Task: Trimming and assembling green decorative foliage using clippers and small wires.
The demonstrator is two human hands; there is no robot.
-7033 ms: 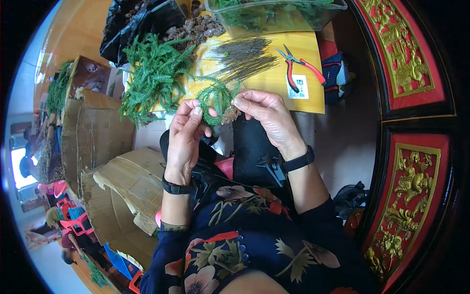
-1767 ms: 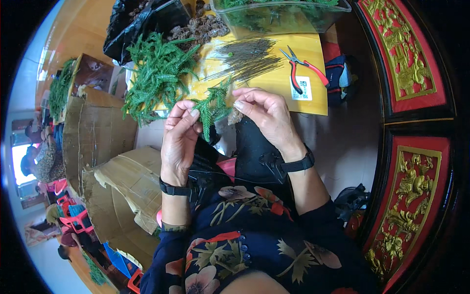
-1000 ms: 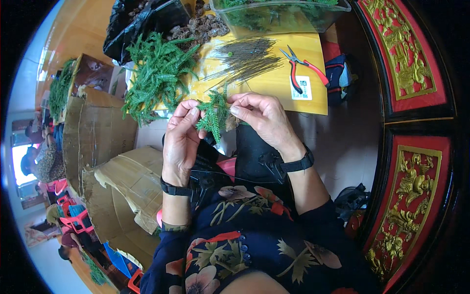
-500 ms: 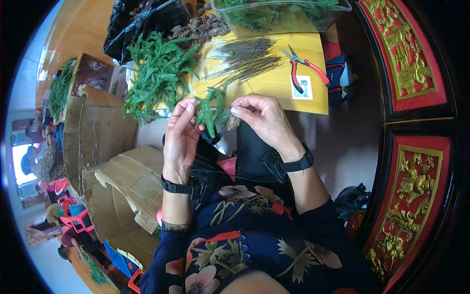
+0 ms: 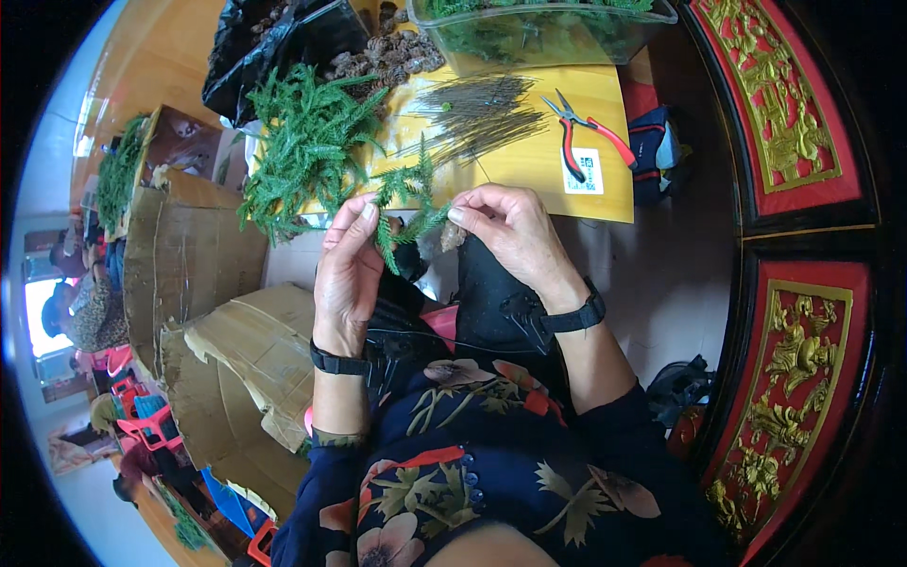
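Over my lap, just off the table's near edge, both my hands pinch a green artificial pine sprig [image 5: 406, 191]. My left hand [image 5: 346, 265] has thumb and forefinger closed on its left side. My right hand [image 5: 520, 234] pinches the right side, fingers curled. A brown pinecone [image 5: 453, 236] hangs just below my right fingertips, beside the sprig; how it is joined there is hidden. A heap of similar green sprigs [image 5: 307, 142] lies beyond my left hand. Thin dark wires [image 5: 482, 109] are spread on the yellow table ahead.
Red-handled pliers [image 5: 588, 128] lie with jaws apart at the table's right. Behind are loose pinecones [image 5: 397, 57], a clear plastic bin [image 5: 539, 52] of greenery and a black bag [image 5: 227, 71]. A torn cardboard box [image 5: 194, 246] stands left; a carved red-and-gold panel [image 5: 803, 369] stands right.
The sprig has turned and its branches now spread wider, one pointing up toward the wires. The pinecone shows more clearly under my right fingers. Both hands have hardly shifted.
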